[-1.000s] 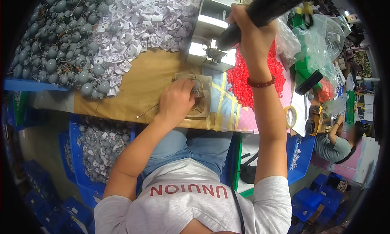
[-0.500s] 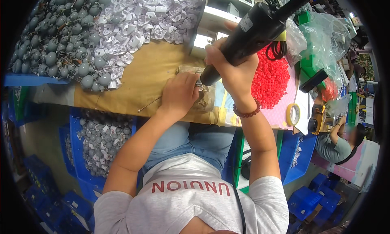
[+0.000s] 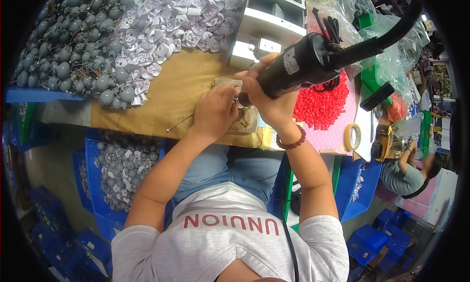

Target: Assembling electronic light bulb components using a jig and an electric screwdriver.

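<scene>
My right hand (image 3: pixel 275 101) is wrapped round a thick black electric screwdriver (image 3: pixel 298 69), which is tilted with its nose down to the left. Its tip meets the spot where the fingers of my left hand (image 3: pixel 214 113) are closed. What those fingers hold is hidden, though a bit of metal shows at the tip. Both hands are over a small worn block-like fixture (image 3: pixel 247 124) near the table's front edge. A thin wire (image 3: pixel 180 124) with a pale end pokes out to the left of my left hand.
Grey round parts (image 3: pixel 63 70) and white plastic shells (image 3: pixel 181 22) are heaped at the far left. Small red pieces (image 3: pixel 320 105) lie right of my hands, near a yellow tape roll (image 3: pixel 352 137). A white open-fronted box (image 3: pixel 274 17) stands behind. Another person (image 3: pixel 405 176) sits at far right.
The screwdriver and my right hand have moved slightly left, and the tool's back end has swung lower and nearer. My left hand stays almost where it was.
</scene>
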{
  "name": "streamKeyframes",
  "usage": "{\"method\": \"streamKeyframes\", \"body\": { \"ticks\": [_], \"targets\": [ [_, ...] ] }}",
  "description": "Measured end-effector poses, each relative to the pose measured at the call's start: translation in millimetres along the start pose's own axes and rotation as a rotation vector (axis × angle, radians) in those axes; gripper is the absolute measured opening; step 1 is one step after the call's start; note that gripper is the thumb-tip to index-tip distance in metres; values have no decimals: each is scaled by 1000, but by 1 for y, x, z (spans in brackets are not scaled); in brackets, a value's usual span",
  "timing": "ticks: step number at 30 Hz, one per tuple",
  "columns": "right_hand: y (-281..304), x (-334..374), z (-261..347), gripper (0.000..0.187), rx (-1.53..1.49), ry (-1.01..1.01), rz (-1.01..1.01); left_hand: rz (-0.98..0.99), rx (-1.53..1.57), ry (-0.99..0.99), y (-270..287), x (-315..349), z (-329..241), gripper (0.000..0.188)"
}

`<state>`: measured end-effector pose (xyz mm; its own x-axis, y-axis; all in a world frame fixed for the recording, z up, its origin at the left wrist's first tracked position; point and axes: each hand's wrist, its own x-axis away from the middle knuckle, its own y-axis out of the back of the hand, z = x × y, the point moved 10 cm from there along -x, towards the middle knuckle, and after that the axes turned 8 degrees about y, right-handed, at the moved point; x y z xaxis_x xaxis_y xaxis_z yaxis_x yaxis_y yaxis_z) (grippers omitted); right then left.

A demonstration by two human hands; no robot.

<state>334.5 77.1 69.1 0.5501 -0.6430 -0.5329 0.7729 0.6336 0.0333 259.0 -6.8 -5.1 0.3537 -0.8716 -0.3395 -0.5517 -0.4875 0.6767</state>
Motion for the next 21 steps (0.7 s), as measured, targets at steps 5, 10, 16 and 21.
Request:
{"method": "streamKeyframes", "body": {
  "ticks": [5, 10, 16, 21],
  "targets": [
    [-6, 4, -2, 41, -57, 5, 59, 3, 13, -19, -1, -1, -1, 37],
    [-7, 11, -4, 43, 16, -8, 75, 10, -6, -17, -4, 0, 0, 35],
    [-6, 10, -3, 46, 81, -70, 82, 21, 39, 1, -3, 1, 3, 37],
    [30, -2, -2, 45, -175, -186, -194, 45, 30, 27, -2, 0, 3, 40]
  ]
}}
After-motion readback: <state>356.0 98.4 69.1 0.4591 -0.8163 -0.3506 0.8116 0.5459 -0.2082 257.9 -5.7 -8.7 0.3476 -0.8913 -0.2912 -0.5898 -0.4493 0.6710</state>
